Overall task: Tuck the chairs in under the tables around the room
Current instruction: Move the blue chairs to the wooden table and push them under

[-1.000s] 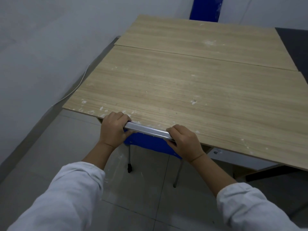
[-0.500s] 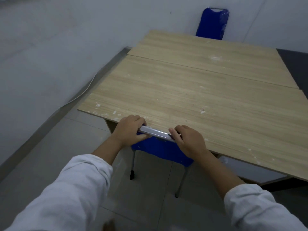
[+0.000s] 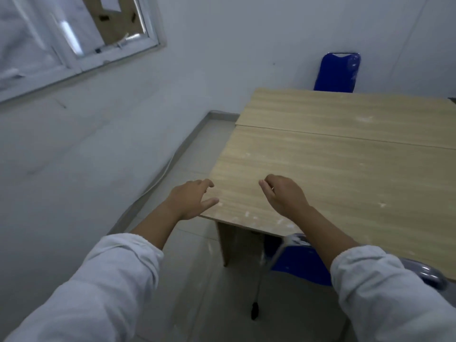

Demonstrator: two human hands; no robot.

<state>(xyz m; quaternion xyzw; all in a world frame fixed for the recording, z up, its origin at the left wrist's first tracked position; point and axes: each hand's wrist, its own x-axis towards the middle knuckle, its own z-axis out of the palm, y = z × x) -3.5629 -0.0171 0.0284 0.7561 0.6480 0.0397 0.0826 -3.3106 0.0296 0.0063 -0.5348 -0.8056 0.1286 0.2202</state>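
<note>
A blue chair [image 3: 299, 265] with a metal frame stands pushed in under the near edge of the light wooden table [image 3: 345, 174]; my right forearm hides part of its back. My left hand [image 3: 191, 199] hovers open at the table's near left corner, fingers spread, holding nothing. My right hand [image 3: 283, 193] floats above the tabletop, fingers loosely apart and empty. A second blue chair [image 3: 338, 72] stands at the far side of the table against the wall.
A white wall [image 3: 98, 156] runs close along the left with a window [image 3: 61, 33] high up. A thin cable [image 3: 161, 175] lies along the skirting. Tiled floor [image 3: 197, 280] separates the wall from the table leg [image 3: 225, 243].
Both hands have let go of the chair's metal top rail and risen above the table. The view has swung up and left, bringing the wall and window in.
</note>
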